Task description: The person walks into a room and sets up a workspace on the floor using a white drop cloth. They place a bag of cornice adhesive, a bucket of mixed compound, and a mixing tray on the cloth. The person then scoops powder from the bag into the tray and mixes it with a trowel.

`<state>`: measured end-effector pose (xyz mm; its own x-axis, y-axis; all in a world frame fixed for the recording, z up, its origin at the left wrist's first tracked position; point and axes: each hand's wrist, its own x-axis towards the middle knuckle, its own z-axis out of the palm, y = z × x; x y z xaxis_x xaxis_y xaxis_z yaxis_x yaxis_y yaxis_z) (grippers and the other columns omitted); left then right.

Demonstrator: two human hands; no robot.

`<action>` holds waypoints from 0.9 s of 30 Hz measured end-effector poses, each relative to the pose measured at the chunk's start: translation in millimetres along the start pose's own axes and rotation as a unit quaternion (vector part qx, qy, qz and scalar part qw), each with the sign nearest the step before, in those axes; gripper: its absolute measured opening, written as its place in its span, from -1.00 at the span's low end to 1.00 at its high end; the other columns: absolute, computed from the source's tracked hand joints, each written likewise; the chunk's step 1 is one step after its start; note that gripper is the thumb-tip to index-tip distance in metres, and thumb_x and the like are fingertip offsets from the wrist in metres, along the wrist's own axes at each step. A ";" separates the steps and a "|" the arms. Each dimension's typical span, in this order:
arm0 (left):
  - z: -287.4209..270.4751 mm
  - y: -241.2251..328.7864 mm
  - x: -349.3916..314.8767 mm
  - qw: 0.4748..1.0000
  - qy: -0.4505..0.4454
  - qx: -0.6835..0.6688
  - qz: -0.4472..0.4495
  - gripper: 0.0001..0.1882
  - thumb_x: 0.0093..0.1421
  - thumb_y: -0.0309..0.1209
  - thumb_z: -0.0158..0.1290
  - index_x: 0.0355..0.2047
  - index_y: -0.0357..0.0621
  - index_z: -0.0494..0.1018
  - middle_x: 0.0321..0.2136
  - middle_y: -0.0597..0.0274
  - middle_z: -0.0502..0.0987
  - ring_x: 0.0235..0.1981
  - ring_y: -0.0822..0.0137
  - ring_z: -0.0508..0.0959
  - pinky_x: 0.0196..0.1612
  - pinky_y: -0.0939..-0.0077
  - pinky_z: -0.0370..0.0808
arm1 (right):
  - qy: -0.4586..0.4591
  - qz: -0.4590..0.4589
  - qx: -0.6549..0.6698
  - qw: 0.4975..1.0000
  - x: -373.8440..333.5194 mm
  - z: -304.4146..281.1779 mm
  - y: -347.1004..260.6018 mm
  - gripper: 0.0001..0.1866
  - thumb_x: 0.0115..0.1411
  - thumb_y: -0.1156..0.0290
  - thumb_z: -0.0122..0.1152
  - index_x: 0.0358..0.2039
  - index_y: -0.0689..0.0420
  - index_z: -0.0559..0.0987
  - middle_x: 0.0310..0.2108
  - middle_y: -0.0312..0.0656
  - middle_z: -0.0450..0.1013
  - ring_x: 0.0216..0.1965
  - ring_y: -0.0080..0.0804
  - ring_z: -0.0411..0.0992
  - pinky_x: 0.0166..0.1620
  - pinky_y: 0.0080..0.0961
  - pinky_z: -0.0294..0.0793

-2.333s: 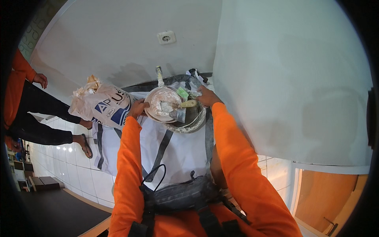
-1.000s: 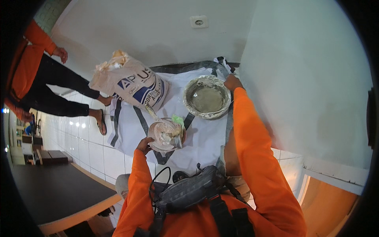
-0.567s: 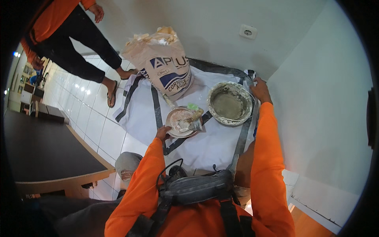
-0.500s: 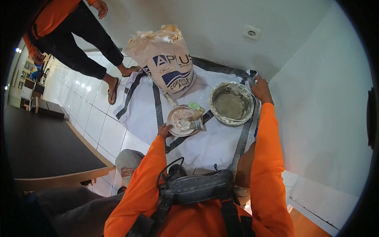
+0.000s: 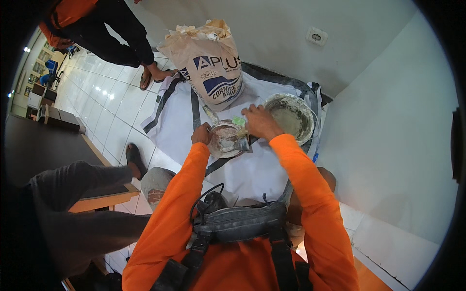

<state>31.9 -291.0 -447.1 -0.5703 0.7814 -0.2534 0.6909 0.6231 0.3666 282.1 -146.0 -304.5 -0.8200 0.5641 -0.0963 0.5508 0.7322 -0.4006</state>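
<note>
My left hand (image 5: 202,134) grips the left rim of a shallow round bowl (image 5: 219,154) smeared with pinkish-white residue. Across the bowl lies a scraper with a wide metal blade (image 5: 241,144), its handle partly hidden by my right hand. A plaster-caked tool handle (image 5: 210,114) sticks out past the bowl's far edge, near a small green piece (image 5: 238,121). My right hand (image 5: 262,122), fingers apart, hovers between the bowl and a crusted bucket (image 5: 310,119) of grey paste. It covers part of the bucket's left rim.
Behind the bowl stands a large open paper sack of powder (image 5: 208,68). A white sheet with dark stripes (image 5: 160,109) covers the floor. Walls close in behind and right, with a socket (image 5: 317,36). Another person's dark-trousered legs (image 5: 116,34) and a second person's grey-trousered leg (image 5: 73,179) are left.
My right hand has left the bucket's far right rim and come left to beside the bowl. My left hand stays on the bowl. The grey-trousered leg has come further into view.
</note>
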 end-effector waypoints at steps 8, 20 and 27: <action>-46.2 11.9 16.9 0.984 -0.083 0.088 0.132 -0.74 -0.03 -0.33 0.29 -0.30 -0.07 0.54 -0.41 0.00 0.64 -0.29 -0.03 0.64 -0.16 0.12 0.56 | -0.061 0.006 -0.108 0.992 3.2 89.7 -6.7 -0.47 0.17 0.32 0.16 0.19 0.03 0.41 0.10 -0.08 0.44 0.16 -0.04 0.34 0.14 -0.04 0.31; -115.9 -1.4 65.3 0.973 -0.229 -0.028 -0.003 -0.73 0.00 -0.41 0.23 -0.25 -0.18 0.58 -0.41 0.10 0.66 -0.50 0.23 0.69 -0.37 0.34 0.63 | -0.111 0.020 0.126 0.986 16.0 36.2 15.8 -0.53 0.11 0.12 0.23 -0.07 0.19 0.57 -0.09 0.16 0.55 -0.06 0.13 0.52 0.04 -0.10 0.49; -161.4 -62.0 91.2 0.954 -0.284 -0.089 -0.043 -0.72 0.06 -0.45 0.19 -0.18 -0.22 0.51 -0.45 0.10 0.65 -0.50 0.28 0.67 -0.47 0.43 0.58 | -0.134 0.048 0.209 0.968 10.9 36.0 2.3 -0.52 0.11 0.18 0.30 -0.05 0.24 0.51 -0.16 0.16 0.56 -0.10 0.11 0.53 0.00 -0.15 0.47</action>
<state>-134.7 -263.8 -348.5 -0.2543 0.6508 -0.7154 0.5372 0.7101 0.4550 268.9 -152.0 -339.2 -0.8102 0.4619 -0.3608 0.5608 0.4321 -0.7062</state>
